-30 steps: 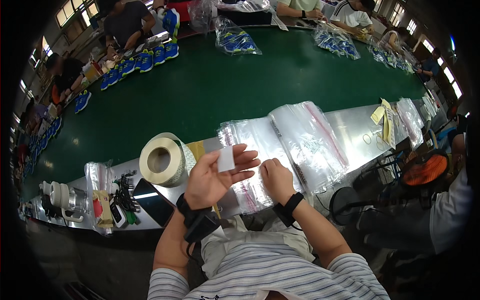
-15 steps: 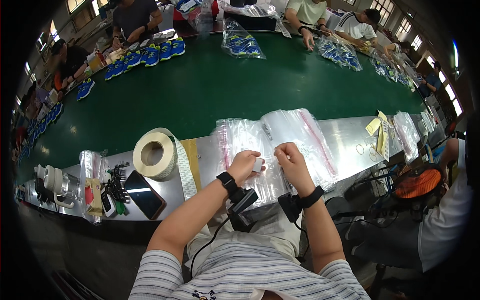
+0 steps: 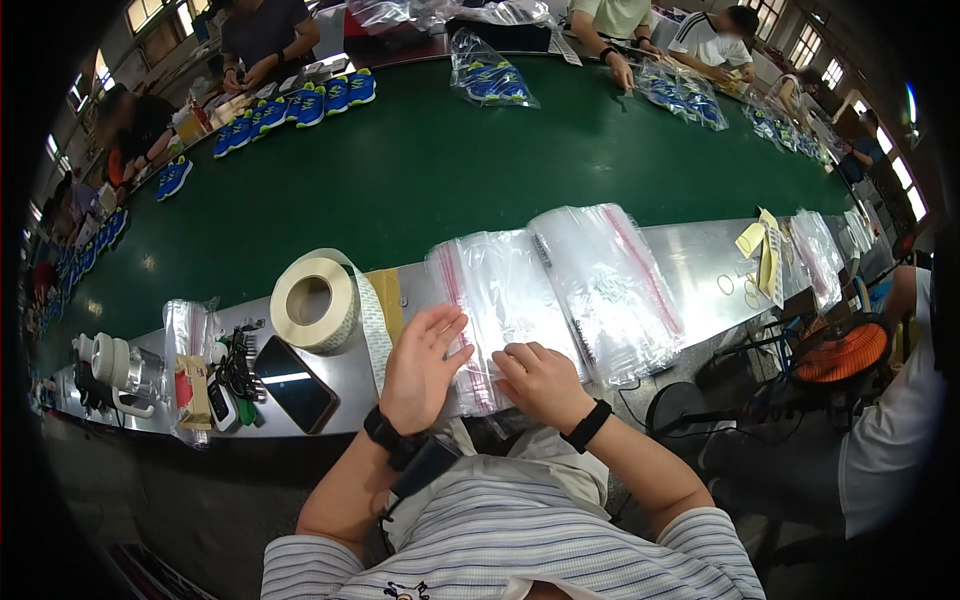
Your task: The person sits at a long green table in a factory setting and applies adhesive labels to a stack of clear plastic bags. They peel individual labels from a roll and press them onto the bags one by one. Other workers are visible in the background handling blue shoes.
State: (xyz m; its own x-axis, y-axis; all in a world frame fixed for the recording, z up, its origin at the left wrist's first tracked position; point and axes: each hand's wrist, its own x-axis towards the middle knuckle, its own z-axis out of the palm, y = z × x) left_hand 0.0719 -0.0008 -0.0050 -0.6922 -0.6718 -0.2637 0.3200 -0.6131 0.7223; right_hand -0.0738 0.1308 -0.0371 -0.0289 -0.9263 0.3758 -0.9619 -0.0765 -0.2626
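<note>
Two stacks of clear zip bags lie side by side on the steel bench [image 3: 700,290], and both hands work at the nearer one. Going from the left: a white mug-like jug [image 3: 112,365] stands at the bench end, then a clear packet [image 3: 188,365] with something red and tan inside, a tangle of black cable [image 3: 236,368], and one dark phone [image 3: 293,383] lying flat, all parked well away from the bags, probably to keep the working spot free. Next stands one big roll of white labels [image 3: 315,303] on its side, its backing strip trailing toward the person, likely so a label can be peeled within easy reach.

The left hand [image 3: 422,368] is spread, fingers fanned, palm lying on the red-striped edge of the left stack of bags [image 3: 500,295]; it seems to pin the slippery plastic. The right hand [image 3: 540,380] is curled knuckles-up on the same stack, just beside the left, fingertips pressed down on the bag; whether it pinches anything I cannot tell. Each wrist wears one black band. The right stack of bags [image 3: 610,285] lies untouched, overlapping its neighbour's edge. Farther right a few yellow slips [image 3: 760,250] rest on the bench. Beyond, the green conveyor belt [image 3: 430,170] carries blue shoes [image 3: 290,103] past other seated workers
</note>
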